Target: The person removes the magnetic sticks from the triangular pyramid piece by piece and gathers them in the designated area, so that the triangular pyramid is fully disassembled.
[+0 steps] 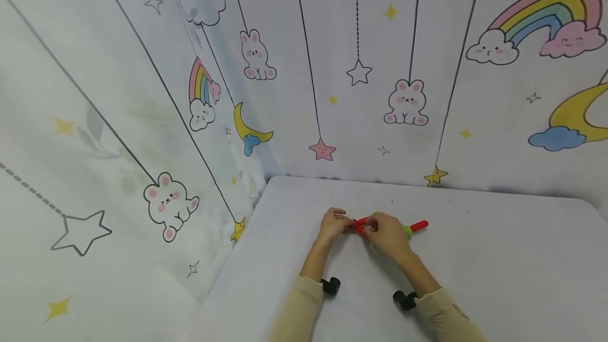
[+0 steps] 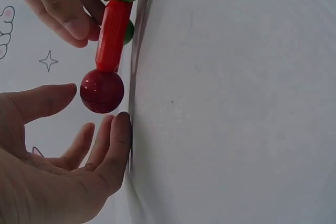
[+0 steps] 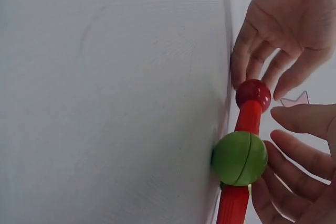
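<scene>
A toy frame of red sticks and coloured balls is between my hands over the white table. Its dark red ball (image 2: pixel 102 91) sits at the left end, where two red sticks (image 1: pixel 362 221) meet in a V. My left hand (image 1: pixel 334 226) is around that ball, thumb a small gap away and fingertips close beside it. Over the sticks is my right hand (image 1: pixel 388 236), its fingers loosely bent. In the right wrist view its thumb stands apart from the near stick (image 3: pixel 249 116), and other fingers pass behind a green ball (image 3: pixel 240 158). My right hand covers part of the frame.
Another red stick (image 1: pixel 420 226) points right from the frame's green ball. A white cloth covers the table (image 1: pixel 499 257). Behind the table's far edge hangs a white curtain (image 1: pixel 351 120) printed with bunnies, stars and rainbows, and it continues along the left side.
</scene>
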A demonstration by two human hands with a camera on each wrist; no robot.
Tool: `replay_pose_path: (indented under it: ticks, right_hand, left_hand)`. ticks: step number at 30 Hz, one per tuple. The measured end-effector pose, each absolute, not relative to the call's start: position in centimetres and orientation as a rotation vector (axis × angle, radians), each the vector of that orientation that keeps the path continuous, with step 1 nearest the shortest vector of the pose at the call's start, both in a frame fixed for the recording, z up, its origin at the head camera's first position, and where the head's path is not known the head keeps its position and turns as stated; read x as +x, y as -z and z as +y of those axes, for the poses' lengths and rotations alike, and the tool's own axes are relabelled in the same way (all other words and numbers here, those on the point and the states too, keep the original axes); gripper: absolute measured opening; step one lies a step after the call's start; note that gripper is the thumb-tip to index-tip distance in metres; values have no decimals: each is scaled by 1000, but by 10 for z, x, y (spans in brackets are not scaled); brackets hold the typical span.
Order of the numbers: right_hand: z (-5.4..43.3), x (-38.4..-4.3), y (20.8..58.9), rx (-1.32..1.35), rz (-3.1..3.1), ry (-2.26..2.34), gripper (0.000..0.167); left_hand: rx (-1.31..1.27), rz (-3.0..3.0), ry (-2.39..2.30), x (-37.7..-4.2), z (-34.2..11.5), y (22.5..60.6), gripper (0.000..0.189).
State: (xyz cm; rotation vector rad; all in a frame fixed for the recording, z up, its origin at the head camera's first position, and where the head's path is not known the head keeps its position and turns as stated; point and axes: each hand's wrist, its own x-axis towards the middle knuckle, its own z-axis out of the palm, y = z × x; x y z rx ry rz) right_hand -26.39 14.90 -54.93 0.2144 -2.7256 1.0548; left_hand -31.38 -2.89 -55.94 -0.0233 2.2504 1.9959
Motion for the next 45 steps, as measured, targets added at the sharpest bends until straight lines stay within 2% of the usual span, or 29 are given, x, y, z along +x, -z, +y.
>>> replay_pose_path:
  ticks: [6,13,29,45]
  right_hand:
    - [145,-267,556,202,-2771,-1006,20]
    - [140,-267,559,274,-2821,-843,14]
    - [138,-266,557,292,-2881,-778,21]
    - [143,-272,555,314,-2869,-850,22]
  left_hand:
    - [-59,2114,-2121,-319,-27,559,44]
    - [-38,2127,-2061,-321,-24,561,40]
    - [45,2231,-1998,-316,-27,565,48]
    - [139,2254,-2015,-323,-28,564,44]
